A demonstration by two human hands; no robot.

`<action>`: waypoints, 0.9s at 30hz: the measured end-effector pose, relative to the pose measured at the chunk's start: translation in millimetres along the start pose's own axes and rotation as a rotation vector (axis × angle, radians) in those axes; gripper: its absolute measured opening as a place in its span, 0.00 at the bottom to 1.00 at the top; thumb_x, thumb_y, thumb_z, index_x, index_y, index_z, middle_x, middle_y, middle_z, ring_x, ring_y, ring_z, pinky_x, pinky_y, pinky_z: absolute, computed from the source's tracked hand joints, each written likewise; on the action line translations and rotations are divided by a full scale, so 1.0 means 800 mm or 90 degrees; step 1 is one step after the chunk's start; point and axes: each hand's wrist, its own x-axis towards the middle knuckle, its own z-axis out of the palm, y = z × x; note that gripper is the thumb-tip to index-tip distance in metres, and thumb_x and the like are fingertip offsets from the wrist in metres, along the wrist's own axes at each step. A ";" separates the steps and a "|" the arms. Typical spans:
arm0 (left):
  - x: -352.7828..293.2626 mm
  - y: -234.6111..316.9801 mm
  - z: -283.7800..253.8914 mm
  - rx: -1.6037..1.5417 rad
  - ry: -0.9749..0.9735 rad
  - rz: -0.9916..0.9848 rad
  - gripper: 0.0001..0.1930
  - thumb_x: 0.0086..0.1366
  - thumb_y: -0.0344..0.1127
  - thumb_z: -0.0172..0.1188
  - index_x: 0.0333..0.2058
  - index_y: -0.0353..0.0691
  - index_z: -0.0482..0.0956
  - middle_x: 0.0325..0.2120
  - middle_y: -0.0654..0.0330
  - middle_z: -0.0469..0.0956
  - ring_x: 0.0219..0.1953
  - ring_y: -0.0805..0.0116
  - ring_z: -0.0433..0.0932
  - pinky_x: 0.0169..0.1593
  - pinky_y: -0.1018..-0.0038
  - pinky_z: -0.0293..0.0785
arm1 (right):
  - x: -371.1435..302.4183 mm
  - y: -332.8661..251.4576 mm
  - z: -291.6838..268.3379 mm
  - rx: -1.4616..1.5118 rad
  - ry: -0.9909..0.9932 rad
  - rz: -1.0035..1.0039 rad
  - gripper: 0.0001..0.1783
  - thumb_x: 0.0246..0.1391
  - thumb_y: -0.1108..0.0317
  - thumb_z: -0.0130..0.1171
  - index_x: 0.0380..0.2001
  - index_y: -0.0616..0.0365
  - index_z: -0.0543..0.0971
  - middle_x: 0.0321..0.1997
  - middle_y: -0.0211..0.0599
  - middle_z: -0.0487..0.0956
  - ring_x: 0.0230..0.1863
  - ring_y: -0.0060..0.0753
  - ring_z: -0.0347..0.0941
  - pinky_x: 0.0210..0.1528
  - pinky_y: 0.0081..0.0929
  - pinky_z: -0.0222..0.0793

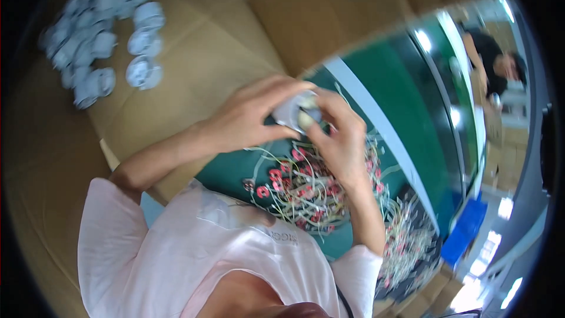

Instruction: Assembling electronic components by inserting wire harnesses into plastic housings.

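My left hand [250,115] is closed round a whitish, cup-shaped plastic housing [286,113], its thumb below and its fingers above. At the housing's right end is my right hand [346,141], thumb and fingers bent in toward the opening. Pale yellowish covers show on those fingertips. Motion blur and the fingers hide whatever they pinch there. Just below both hands lies a heap of thin white and yellowish wires with small pinkish-red round parts [306,185], spread over a green work surface [226,168].
Many similar white housings [97,41] lie on brown cardboard [194,41] at the upper left. A second wire heap [406,247] sits on a dark surface at the lower right. Beyond a pale rail [376,123] runs a green belt [406,82]. A blue bin [465,232] and another person [491,62] are farther right.
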 end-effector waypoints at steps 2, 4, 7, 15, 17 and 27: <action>0.005 -0.001 -0.011 0.097 0.041 0.039 0.30 0.47 0.35 0.68 0.50 0.41 0.70 0.44 0.56 0.71 0.49 0.57 0.69 0.52 0.63 0.65 | -0.009 0.022 -0.021 -0.037 0.033 0.063 0.16 0.44 0.81 0.58 0.40 0.65 0.75 0.42 0.36 0.77 0.41 0.24 0.73 0.46 0.22 0.70; 0.004 -0.009 -0.029 0.198 0.084 0.067 0.28 0.47 0.36 0.67 0.48 0.42 0.70 0.45 0.56 0.70 0.50 0.57 0.68 0.54 0.62 0.62 | -0.002 0.059 -0.058 -0.041 0.126 0.110 0.14 0.49 0.81 0.55 0.41 0.65 0.74 0.39 0.31 0.76 0.39 0.19 0.71 0.44 0.18 0.68; -0.002 -0.025 -0.051 0.331 0.156 0.034 0.23 0.49 0.35 0.66 0.45 0.41 0.72 0.46 0.55 0.69 0.51 0.54 0.66 0.55 0.62 0.60 | 0.020 0.095 -0.090 -0.042 0.148 0.123 0.12 0.51 0.81 0.51 0.41 0.64 0.75 0.39 0.34 0.77 0.40 0.25 0.72 0.44 0.23 0.69; -0.004 -0.026 -0.133 0.595 0.598 0.054 0.22 0.50 0.33 0.63 0.45 0.41 0.69 0.46 0.53 0.67 0.52 0.52 0.63 0.56 0.57 0.55 | 0.030 -0.071 0.050 -0.216 -0.249 -0.538 0.16 0.39 0.76 0.55 0.37 0.58 0.75 0.45 0.48 0.75 0.50 0.51 0.69 0.54 0.49 0.63; -0.029 -0.026 -0.169 0.650 0.740 0.019 0.24 0.52 0.35 0.62 0.48 0.38 0.67 0.49 0.50 0.65 0.54 0.51 0.61 0.58 0.56 0.53 | 0.071 -0.068 0.085 -0.291 -0.195 -0.567 0.18 0.42 0.77 0.54 0.40 0.58 0.74 0.47 0.46 0.73 0.53 0.48 0.67 0.56 0.51 0.61; -0.146 -0.114 -0.255 0.227 1.031 -0.296 0.29 0.67 0.51 0.43 0.58 0.33 0.61 0.55 0.47 0.63 0.56 0.56 0.64 0.57 0.66 0.58 | 0.142 0.032 0.104 -0.309 -0.055 -0.414 0.19 0.41 0.82 0.51 0.41 0.59 0.73 0.32 0.43 0.75 0.35 0.46 0.72 0.39 0.37 0.69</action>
